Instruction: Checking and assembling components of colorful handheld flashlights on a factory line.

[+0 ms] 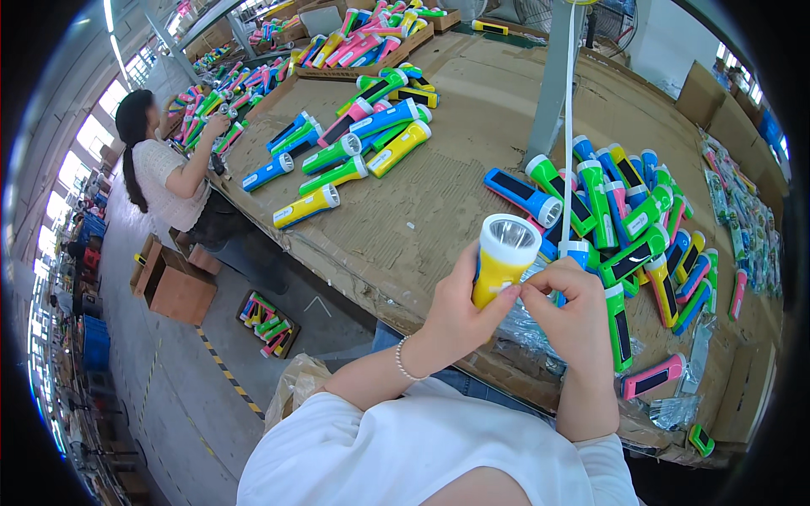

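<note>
A yellow flashlight (498, 277) with a white head stands upright in front of me, its reflector facing up. My left hand (458, 314) is wrapped round its body, the thumb lying along the near side. Close by on the right, my right hand (575, 310) has thumb and forefinger pinched together beside the flashlight's body; whatever they may hold is too small to make out. Behind that hand lies a heap of green, blue, yellow and pink flashlights (597, 202), several showing dark panels. Clear plastic wrapping (531, 341) lies partly hidden under my hands.
Cardboard covers the worktable (456, 101). A grey post (550, 93) with a white strip rises beyond my hands. More flashlights (354, 139) lie at far left, bagged ones (734, 202) at right. A co-worker (173, 169) stands at the left edge; boxes (177, 282) sit on the floor.
</note>
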The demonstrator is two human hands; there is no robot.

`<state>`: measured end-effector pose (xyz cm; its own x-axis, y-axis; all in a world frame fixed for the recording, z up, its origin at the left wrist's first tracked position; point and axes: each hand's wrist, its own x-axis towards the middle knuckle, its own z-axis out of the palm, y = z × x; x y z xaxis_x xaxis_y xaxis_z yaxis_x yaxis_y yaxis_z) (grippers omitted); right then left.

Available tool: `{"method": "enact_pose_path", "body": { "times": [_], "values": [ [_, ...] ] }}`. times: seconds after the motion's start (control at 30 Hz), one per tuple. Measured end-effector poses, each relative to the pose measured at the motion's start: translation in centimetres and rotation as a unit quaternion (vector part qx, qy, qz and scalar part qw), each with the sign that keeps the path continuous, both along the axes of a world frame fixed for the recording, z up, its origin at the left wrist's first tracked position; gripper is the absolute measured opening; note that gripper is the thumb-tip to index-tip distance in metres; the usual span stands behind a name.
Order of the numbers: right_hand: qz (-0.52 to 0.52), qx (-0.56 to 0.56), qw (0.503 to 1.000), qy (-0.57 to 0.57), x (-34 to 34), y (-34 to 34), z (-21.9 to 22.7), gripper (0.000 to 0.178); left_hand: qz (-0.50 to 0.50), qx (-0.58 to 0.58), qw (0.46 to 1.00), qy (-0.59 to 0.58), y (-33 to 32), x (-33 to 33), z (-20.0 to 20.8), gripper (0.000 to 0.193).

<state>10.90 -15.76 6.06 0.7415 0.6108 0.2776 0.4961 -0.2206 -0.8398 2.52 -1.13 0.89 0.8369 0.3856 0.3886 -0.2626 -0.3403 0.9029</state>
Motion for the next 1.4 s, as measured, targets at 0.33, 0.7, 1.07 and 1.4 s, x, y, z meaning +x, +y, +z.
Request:
{"method": "enact_pose_path", "body": {
  "times": [0.33, 0.7, 1.07, 1.4],
  "values": [
    [-0.199, 0.002, 0.980, -0.005, 4.6, 1.1, -2.2, 0.007, -0.230, 0.240, 0.906, -0.264, 2.2, 1.9, -1.1, 0.050],
    [-0.074, 0.261, 0.951, -0.151, 3.2, -2.9, 0.7, 0.040, -0.380, -0.383, 0.838, 0.083, -6.1, 19.7, -0.5, 0.062],
    [-0.058, -0.024, 0.943, -0.328, 2.9, -0.2, 2.0, 0.036, 0.172, 0.334, 0.916, 0.137, 19.0, 17.9, -5.2, 0.022],
    [0.379, -0.358, 0.604, -0.603, -6.9, 15.9, -9.1, 0.018, 0.089, 0.333, 0.854, 0.390, 28.5, 17.9, -6.6, 0.061]
  ]
}}
